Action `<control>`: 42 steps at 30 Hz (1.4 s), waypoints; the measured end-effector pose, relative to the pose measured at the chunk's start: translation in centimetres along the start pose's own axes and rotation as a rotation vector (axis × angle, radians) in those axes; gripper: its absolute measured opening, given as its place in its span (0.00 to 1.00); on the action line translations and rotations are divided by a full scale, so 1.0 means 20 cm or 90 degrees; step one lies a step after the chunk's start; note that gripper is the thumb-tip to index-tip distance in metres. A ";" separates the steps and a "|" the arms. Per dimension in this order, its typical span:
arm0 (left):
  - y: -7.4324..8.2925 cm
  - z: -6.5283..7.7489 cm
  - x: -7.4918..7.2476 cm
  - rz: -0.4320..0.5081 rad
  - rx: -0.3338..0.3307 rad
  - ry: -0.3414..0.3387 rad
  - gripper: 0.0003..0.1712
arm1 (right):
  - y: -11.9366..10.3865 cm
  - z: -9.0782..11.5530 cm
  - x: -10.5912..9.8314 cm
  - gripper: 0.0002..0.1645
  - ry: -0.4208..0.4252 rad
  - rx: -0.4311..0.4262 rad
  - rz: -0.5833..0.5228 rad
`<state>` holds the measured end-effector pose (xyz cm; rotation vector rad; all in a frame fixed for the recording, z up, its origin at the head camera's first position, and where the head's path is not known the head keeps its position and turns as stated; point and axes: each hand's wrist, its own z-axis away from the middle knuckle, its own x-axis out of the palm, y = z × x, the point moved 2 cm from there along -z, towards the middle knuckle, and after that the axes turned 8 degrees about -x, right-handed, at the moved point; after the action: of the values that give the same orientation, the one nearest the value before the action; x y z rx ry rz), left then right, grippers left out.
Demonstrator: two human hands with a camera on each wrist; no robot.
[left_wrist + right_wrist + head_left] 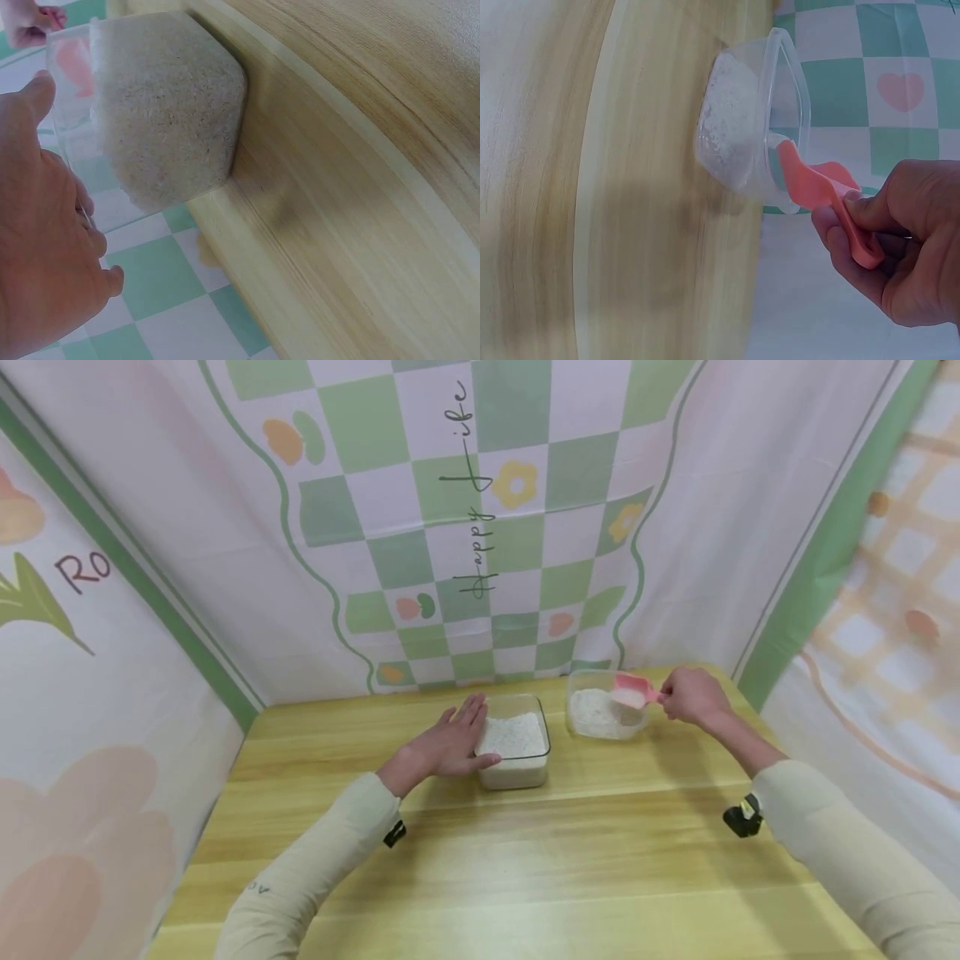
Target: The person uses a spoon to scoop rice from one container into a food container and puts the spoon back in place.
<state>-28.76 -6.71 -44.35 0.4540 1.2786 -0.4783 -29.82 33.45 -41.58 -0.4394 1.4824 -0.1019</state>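
Table (480, 877): wooden, beneath both boxes.
Left hand (450, 745): fingers nearly straight, resting at the glass box's (517, 775) nine o'clock rim, probably steadying it.
Glass box: twelve o'clock, mostly full of rice (516, 735).
Right hand (696, 695): one o'clock, fingers gripping the pink scoop (633, 683).
Scoop: carrying white grains over the tub's (585, 680) three o'clock edge, likely to catch spills.
Tub: clear, partly filled.
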 end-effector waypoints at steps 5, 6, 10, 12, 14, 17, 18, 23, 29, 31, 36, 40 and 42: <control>-0.01 0.00 0.00 0.004 0.004 0.005 0.56 | -0.02 0.00 0.00 0.12 0.010 -0.027 0.057; -0.01 0.00 0.00 0.003 0.003 0.005 0.56 | -0.03 0.01 0.00 0.12 0.012 -0.033 0.066; -0.01 0.00 0.01 0.005 0.002 -0.001 0.56 | -0.06 0.02 0.00 0.11 0.020 -0.045 0.083; -0.01 0.00 0.01 0.004 0.004 -0.002 0.56 | -0.06 0.02 0.00 0.10 0.027 -0.057 0.102; -0.01 0.00 0.01 0.004 0.006 -0.001 0.56 | -0.07 0.03 0.01 0.07 0.039 -0.075 0.131; -0.01 0.00 0.01 0.001 0.009 0.002 0.56 | -0.08 0.03 0.02 0.03 0.068 -0.112 0.174; -0.01 0.00 0.01 0.002 0.009 0.003 0.56 | -0.08 0.03 0.02 0.02 0.077 -0.122 0.185; 0.00 0.01 0.01 0.002 0.008 0.002 0.56 | -0.09 0.05 0.01 0.03 0.107 -0.151 0.204; 0.00 0.01 0.01 0.009 0.005 -0.004 0.56 | -0.12 0.07 -0.02 0.07 0.135 -0.162 0.137; 0.00 0.01 0.01 0.009 0.007 -0.004 0.56 | -0.14 0.08 -0.03 0.09 0.134 -0.161 0.108; -0.01 0.00 0.01 0.010 0.010 0.000 0.56 | -0.20 0.11 -0.07 0.08 0.116 -0.155 0.051; -0.01 0.00 0.01 0.014 0.012 0.002 0.56 | -0.28 0.12 -0.09 0.08 0.110 -0.169 0.031; -0.01 0.00 0.01 0.016 0.012 0.001 0.56 | -0.32 0.13 -0.09 0.08 0.106 -0.175 0.026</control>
<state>-28.91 -6.85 -44.50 0.4858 1.2692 -0.4685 -26.24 28.78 -37.55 -0.6335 1.6757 0.1020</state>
